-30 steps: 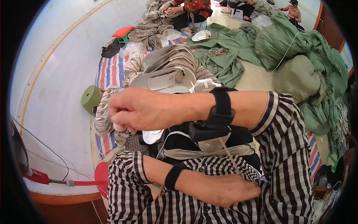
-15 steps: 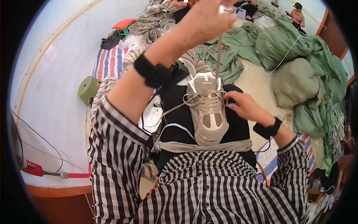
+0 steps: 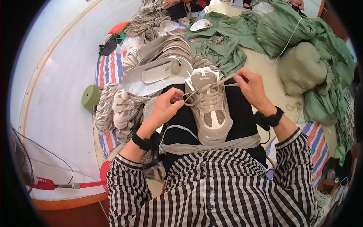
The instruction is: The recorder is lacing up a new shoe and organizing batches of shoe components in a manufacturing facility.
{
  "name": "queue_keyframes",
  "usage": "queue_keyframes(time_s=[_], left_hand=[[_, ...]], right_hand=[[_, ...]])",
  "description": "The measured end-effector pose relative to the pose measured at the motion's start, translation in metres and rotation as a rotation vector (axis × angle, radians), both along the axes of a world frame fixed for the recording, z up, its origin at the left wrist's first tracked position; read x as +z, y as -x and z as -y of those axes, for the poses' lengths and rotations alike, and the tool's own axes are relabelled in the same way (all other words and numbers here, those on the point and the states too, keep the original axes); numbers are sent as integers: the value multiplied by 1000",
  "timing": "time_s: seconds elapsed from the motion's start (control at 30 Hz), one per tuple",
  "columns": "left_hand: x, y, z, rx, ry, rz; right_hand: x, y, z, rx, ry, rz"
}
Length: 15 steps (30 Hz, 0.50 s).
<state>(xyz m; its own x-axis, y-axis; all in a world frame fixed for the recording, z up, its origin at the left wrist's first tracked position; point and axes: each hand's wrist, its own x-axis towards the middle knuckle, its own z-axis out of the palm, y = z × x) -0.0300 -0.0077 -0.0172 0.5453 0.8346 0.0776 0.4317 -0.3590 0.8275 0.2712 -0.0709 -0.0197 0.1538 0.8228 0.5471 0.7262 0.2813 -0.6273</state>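
On my black-clad lap rests a beige and grey sneaker (image 3: pixel 213 131), its toe toward me and its tongue standing up at the far end. Flat beige lacing (image 3: pixel 210 102) crosses its front in rows. My right hand (image 3: pixel 252 90) pinches one shoelace (image 3: pixel 227 78), drawn taut from the shoe's upper part out to the right. At the shoe's left side, my left hand (image 3: pixel 166 108) has its thumb and fingertips closed on a thin loop of lace. A hank of loose grey laces (image 3: pixel 211 146) lies across my lap below the toe.
Stacked shoe uppers (image 3: pixel 162 51) with pale linings lie beyond my left hand, and more (image 3: pixel 109 108) at the left. Striped sheeting (image 3: pixel 107 72) covers part of the floor. Green cloth sacks (image 3: pixel 281 36) fill the right. A green roll-shaped object (image 3: pixel 90 99) stands left. Another person's hand (image 3: pixel 172 3) shows at the top.
My left hand came down from high above the shoe to its left side. My right hand moved up and outward, and a lace is now stretched to it across the shoe.
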Motion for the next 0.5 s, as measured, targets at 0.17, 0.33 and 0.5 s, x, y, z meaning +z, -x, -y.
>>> queue_keyframes(time_s=[0.17, 0.33, 0.5], left_hand=[[1, 12, -12, -81, 359, 4], [12, 28, -17, -52, 307, 81], [32, 41, -22, -54, 402, 261]], right_hand=[[13, -5, -13, 368, 426, -757], [8, -16, -5, 354, 423, -841], [-4, -9, 7, 72, 145, -42]])
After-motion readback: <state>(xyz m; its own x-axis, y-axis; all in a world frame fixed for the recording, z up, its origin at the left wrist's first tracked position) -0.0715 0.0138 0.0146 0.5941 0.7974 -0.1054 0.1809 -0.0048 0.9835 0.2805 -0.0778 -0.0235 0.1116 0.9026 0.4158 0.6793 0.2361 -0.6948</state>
